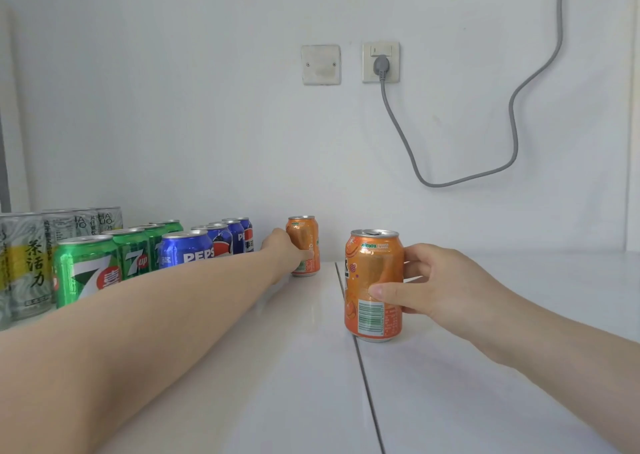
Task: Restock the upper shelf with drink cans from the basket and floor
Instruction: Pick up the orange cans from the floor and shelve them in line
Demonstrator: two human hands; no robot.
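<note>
White shelf [242,384], rows of tea cans [24,263], green cans [86,266] and blue cans [187,251] standing at left. My left hand [284,252] clasps the far orange can [306,242] at the back; my right hand [446,280] clasps the near orange can [374,287], upright mid-shelf. I judge the orange row barely begun.

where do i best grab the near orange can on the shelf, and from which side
Round the mid-body of the near orange can, from the right, as the right hand does now: it stands upright, straight-sided, with bare shelf on that side. The left hand, gripping the far orange can, has its arm across the left.
</note>
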